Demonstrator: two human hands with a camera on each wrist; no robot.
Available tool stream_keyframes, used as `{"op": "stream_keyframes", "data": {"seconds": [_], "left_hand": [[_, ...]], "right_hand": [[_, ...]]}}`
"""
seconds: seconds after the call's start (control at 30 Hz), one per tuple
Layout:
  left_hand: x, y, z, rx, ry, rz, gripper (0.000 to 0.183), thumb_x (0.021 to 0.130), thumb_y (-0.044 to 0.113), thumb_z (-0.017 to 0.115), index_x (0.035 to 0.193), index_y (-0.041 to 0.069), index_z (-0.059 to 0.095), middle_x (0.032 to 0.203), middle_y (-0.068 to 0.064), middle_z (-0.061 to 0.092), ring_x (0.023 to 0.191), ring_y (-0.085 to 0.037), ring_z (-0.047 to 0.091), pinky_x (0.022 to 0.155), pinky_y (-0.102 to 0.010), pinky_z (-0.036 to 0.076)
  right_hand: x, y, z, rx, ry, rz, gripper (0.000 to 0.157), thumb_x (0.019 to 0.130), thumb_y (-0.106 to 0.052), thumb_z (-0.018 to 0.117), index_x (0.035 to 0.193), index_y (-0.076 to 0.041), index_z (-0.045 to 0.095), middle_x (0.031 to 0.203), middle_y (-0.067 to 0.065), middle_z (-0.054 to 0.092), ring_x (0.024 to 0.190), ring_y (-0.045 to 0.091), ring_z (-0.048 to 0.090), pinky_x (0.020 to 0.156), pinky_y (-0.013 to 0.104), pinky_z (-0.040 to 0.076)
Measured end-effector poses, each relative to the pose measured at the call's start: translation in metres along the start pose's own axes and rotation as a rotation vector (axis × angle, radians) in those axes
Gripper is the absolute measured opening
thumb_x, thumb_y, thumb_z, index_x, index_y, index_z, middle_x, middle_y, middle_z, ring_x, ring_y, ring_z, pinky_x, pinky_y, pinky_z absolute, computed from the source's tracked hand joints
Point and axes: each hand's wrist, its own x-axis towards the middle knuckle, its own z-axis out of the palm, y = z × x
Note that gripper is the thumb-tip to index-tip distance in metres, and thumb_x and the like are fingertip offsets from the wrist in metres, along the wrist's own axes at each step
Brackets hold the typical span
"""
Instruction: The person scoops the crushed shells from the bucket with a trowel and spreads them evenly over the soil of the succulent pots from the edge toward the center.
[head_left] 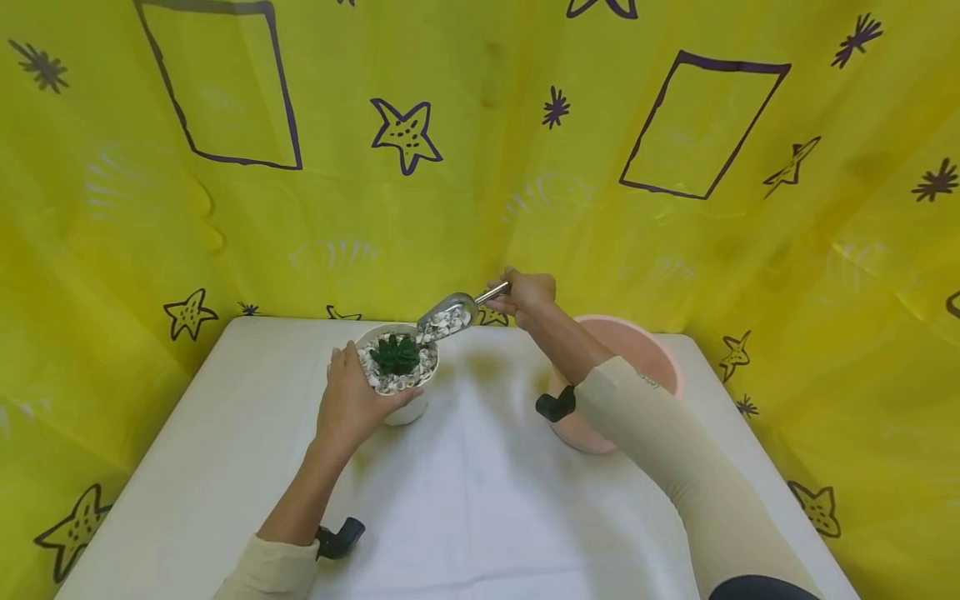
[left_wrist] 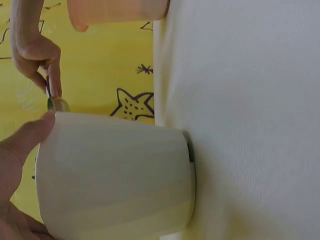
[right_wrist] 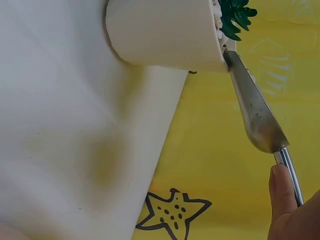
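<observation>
A white plant pot (left_wrist: 115, 175) stands on the table, filled with pale pebbles (head_left: 393, 382) around a green succulent (head_left: 396, 354). My left hand (head_left: 356, 400) grips the pot at its rim, thumb on the near side and fingers on the left. My right hand (head_left: 528, 298) holds a metal scoop (right_wrist: 260, 120) by its handle. In the head view the scoop carries more pebbles and tilts down toward the pot, its tip at the rim's right side. The right wrist view shows that tip over the pot's edge, close to the succulent.
A pink bucket (head_left: 585, 429) stands on the right of the table, partly hidden by my right forearm. White cloth covers the table (head_left: 465, 500). A yellow curtain (head_left: 480, 208) with drawn stars hangs behind the far edge and along both sides.
</observation>
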Motion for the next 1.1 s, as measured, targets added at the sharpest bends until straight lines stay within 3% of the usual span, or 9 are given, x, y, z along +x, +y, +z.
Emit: {"op": "stream_keyframes", "data": {"seconds": [0.2, 0.37, 0.6, 0.83, 1.1], "left_hand": [[0.01, -0.011, -0.009, -0.051, -0.077, 0.091, 0.127, 0.077, 0.045, 0.093, 0.16, -0.015, 0.018, 0.163, -0.039, 0.024, 0.152, -0.056, 0.019, 0.117, -0.07, 0.028], [0.015, -0.018, -0.013, -0.066, -0.111, 0.143, 0.123, 0.077, 0.042, 0.094, 0.16, -0.012, 0.022, 0.16, -0.036, 0.033, 0.148, -0.053, 0.032, 0.115, -0.068, 0.034], [0.018, -0.02, -0.014, -0.045, -0.14, 0.137, 0.126, 0.077, 0.044, 0.092, 0.161, -0.013, 0.017, 0.165, -0.037, 0.021, 0.151, -0.056, 0.023, 0.117, -0.069, 0.029], [0.017, -0.02, -0.013, -0.051, -0.145, 0.14, 0.126, 0.077, 0.044, 0.093, 0.161, -0.013, 0.018, 0.165, -0.037, 0.02, 0.152, -0.056, 0.02, 0.118, -0.07, 0.027], [0.018, -0.021, -0.014, -0.057, -0.148, 0.13, 0.128, 0.077, 0.046, 0.093, 0.162, -0.012, 0.017, 0.166, -0.036, 0.019, 0.152, -0.056, 0.02, 0.118, -0.07, 0.026]], "right_hand": [[0.0, -0.001, 0.002, -0.009, 0.005, -0.004, 0.037, 0.111, -0.018, 0.056, 0.135, 0.011, 0.059, 0.127, 0.026, 0.07, 0.062, 0.018, 0.075, 0.074, 0.031, 0.062], [-0.002, -0.003, 0.005, -0.001, 0.004, -0.015, 0.036, 0.111, -0.016, 0.055, 0.134, 0.011, 0.06, 0.127, 0.027, 0.07, 0.061, 0.017, 0.074, 0.078, 0.032, 0.062], [0.0, 0.0, 0.008, 0.024, 0.014, -0.026, 0.034, 0.111, -0.015, 0.056, 0.131, 0.012, 0.061, 0.125, 0.027, 0.07, 0.061, 0.018, 0.073, 0.074, 0.031, 0.063], [0.003, 0.002, 0.008, 0.055, 0.005, -0.009, 0.037, 0.111, -0.01, 0.054, 0.144, 0.007, 0.056, 0.125, 0.027, 0.07, 0.065, 0.019, 0.076, 0.072, 0.031, 0.063], [0.0, -0.002, -0.001, 0.029, -0.019, -0.007, 0.039, 0.111, -0.014, 0.056, 0.139, 0.013, 0.056, 0.128, 0.029, 0.068, 0.067, 0.02, 0.076, 0.073, 0.031, 0.063]]}}
